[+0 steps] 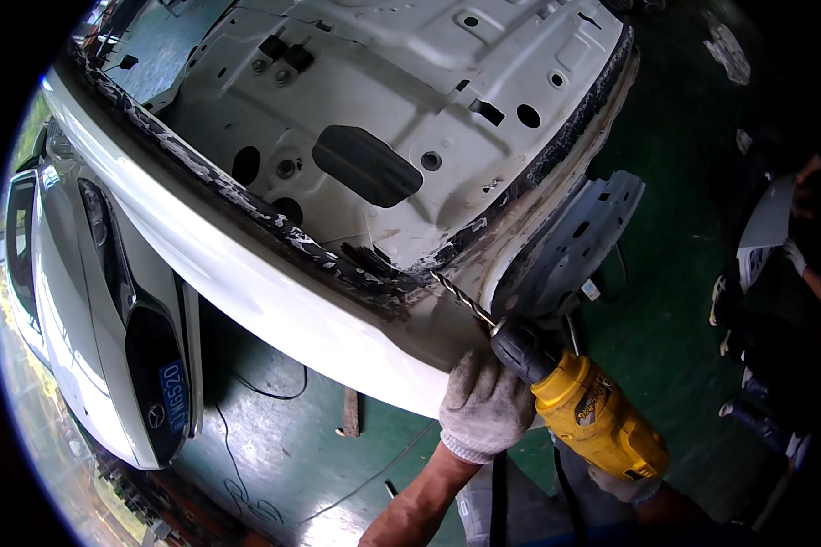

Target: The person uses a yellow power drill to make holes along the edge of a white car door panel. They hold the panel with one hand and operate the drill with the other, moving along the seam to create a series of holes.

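Observation:
A yellow power drill (597, 415) with a black chuck (524, 351) points up and left across the corner of a white car body (337, 333). Its long twist bit (463, 299) has its tip at the dark, scraped seam (388, 281) along the corner of the bare metal floor (401, 219). Under the drill's rear, my gloved right hand (625, 485) grips it; the drill body hides most of the fingers. My left hand (488, 406), in a pale knitted glove, lies beside the chuck with bent fingers closed over the white panel's edge.
Another white car (82, 301) stands at the left. A grey metal panel with holes (570, 246) juts out beyond the corner. On the green floor lie cables (278, 394) and a hammer-like tool (350, 415). Other people (775, 264) are at the right, partly in shadow.

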`<state>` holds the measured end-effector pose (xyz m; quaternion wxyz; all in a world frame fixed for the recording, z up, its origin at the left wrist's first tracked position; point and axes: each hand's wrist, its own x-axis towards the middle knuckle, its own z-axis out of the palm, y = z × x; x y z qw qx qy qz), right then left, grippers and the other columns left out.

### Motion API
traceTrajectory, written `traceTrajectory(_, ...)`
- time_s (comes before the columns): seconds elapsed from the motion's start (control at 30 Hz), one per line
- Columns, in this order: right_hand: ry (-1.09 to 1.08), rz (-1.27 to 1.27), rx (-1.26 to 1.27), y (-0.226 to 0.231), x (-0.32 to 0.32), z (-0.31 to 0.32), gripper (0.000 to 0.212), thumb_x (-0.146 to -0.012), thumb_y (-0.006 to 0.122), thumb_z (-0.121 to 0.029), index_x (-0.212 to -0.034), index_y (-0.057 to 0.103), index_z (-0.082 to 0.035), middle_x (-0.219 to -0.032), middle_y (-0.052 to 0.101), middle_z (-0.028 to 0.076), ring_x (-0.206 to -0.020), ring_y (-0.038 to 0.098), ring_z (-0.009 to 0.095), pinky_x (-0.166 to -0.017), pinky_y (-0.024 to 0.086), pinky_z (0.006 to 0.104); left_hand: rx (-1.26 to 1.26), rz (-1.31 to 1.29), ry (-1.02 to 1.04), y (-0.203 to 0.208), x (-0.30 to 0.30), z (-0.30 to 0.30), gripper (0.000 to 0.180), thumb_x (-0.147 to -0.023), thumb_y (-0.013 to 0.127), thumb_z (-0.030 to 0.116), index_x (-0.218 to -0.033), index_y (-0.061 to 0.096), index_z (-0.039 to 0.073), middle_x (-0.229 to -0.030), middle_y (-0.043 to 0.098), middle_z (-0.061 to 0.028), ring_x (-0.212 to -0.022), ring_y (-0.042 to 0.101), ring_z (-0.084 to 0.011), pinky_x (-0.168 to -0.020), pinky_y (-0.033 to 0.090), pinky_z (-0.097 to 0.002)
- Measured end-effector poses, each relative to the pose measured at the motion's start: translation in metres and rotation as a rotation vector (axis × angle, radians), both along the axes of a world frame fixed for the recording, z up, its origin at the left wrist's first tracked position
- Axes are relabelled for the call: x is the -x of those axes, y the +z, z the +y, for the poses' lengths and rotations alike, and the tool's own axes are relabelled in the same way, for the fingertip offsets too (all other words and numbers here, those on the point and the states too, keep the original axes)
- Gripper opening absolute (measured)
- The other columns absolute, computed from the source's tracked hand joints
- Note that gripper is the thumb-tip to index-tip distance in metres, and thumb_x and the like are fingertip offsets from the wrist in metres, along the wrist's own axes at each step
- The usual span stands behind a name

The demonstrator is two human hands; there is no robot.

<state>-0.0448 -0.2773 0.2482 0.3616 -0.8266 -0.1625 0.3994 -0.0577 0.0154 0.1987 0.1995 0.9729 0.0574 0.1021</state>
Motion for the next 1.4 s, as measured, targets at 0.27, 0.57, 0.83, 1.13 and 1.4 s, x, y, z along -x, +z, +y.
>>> traceTrajectory(0.27,0.069,-0.173,-0.021,-0.002,-0.003,0.005,0.053,-0.096,0.072,-0.037,-0.143,0.063,-0.014,-0.138,0.068,0.005,-0.122,0.068,0.025,-0.103,0.056,0.0411,0.046,0.011,-0.012,-0.002,0.004,0.002,0.052,-0.079,0.07,0.038,-0.126,0.074,0.015,-0.131,0.071,-0.0077,-0.125,0.065,-0.0305,-0.112,0.044,-0.0516)
traceTrajectory(0.57,0.15,-0.376,-0.021,-0.005,-0.002,0.016,0.053,-0.095,0.074,-0.037,-0.142,0.064,-0.015,-0.137,0.069,0.004,-0.121,0.069,0.025,-0.102,0.057,0.0413,0.077,-0.024,0.013,-0.003,0.004,-0.002,0.054,-0.081,0.069,0.035,-0.129,0.073,0.012,-0.133,0.07,-0.0083,-0.125,0.064,-0.0294,-0.113,0.042,-0.0512)
traceTrajectory(0.83,0.131,-0.337,-0.02,-0.008,0.003,0.018,0.052,-0.094,0.076,-0.033,-0.14,0.065,-0.014,-0.136,0.07,0.005,-0.12,0.07,0.024,-0.101,0.057,0.0405,0.101,-0.057,0.002,-0.007,0.007,0.0,0.056,-0.078,0.071,0.034,-0.129,0.074,0.012,-0.135,0.07,-0.0097,-0.126,0.065,-0.0295,-0.114,0.042,-0.0516)
traceTrajectory(1.13,0.118,-0.268,-0.018,-0.01,0.005,0.016,0.05,-0.092,0.078,-0.029,-0.138,0.066,-0.013,-0.135,0.071,0.008,-0.121,0.07,0.024,-0.101,0.057,0.0393,0.093,-0.039,-0.011,-0.005,0.006,0.001,0.054,-0.075,0.071,0.029,-0.125,0.075,0.01,-0.13,0.071,-0.0102,-0.124,0.065,-0.0295,-0.113,0.042,-0.0506)
traceTrajectory(1.4,-0.244,0.181,-0.098,0.01,0.001,0.012,0.055,-0.089,0.079,-0.035,-0.138,0.066,-0.016,-0.142,0.068,0.008,-0.125,0.068,0.023,-0.111,0.05,0.0414,0.059,-0.032,-0.053,-0.002,0.003,0.003,0.049,-0.074,0.071,0.027,-0.121,0.075,0.011,-0.129,0.07,-0.0099,-0.12,0.065,-0.0287,-0.113,0.042,-0.0514)
